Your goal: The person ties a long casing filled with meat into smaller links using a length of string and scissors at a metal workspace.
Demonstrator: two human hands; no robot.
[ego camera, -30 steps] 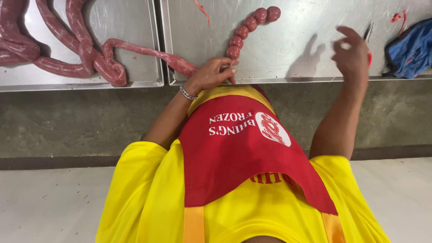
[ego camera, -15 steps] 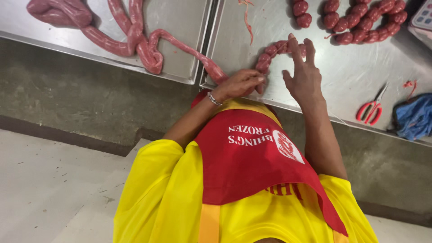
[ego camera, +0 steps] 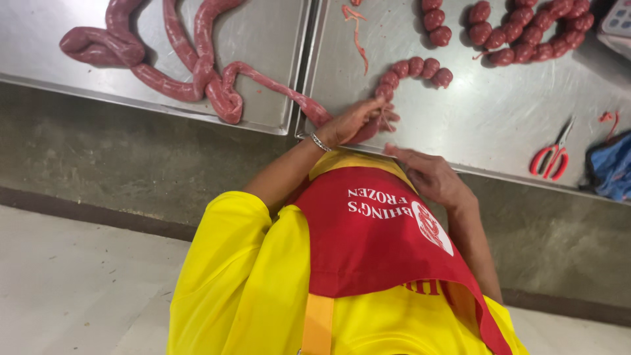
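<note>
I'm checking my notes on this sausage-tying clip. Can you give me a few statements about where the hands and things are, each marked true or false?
1. The left hand rests on the long sausage near the seam between the two metal trays. True.
2. The right hand holds the scissors. False: the scissors lie alone on the right tray, and the right hand is at the tray's near edge.
3. A chain of short round links curves away from the left hand. True.
4. The scissors have blue handles. False: they are red.
5. The left wrist bears a bracelet. True.
</note>
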